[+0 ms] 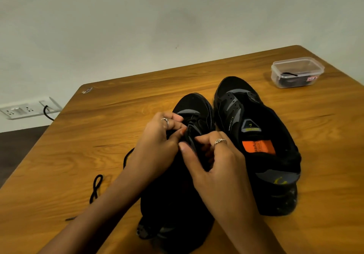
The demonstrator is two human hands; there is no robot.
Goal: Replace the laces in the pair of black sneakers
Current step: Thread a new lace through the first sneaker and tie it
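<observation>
Wooden table (197, 94) carries everything, set vs a pale wall.

2 black sneakers sit side by side, toes pointing away from the person. Right sneaker (256, 135), the fully visible 1: black upper w/ grey panels, eyelets bare, tongue w/ yellow-green tag, orange label on the insole, yellow mark at the heel. It touches or nearly touches the left sneaker (193, 107) at the toe; can't tell which. Left sneaker is mostly hidden under the hands; black toe cap + grey strip show.

Left hand (157, 141), ring on 1 finger, curls its fingers over the eyelet area and pinches dark material there. Right hand (214, 161), also w/ ring, fingers curled, pinching at the same spot; what exactly each holds is too dark to tell, prob lace or tongue.

Black lace (95, 188) trails loose on the table, left of the left forearm.

Clear plastic box (297, 72), far right, well apart from the shoes: open, dark laces coiled inside, red-white sticker on its side.
</observation>
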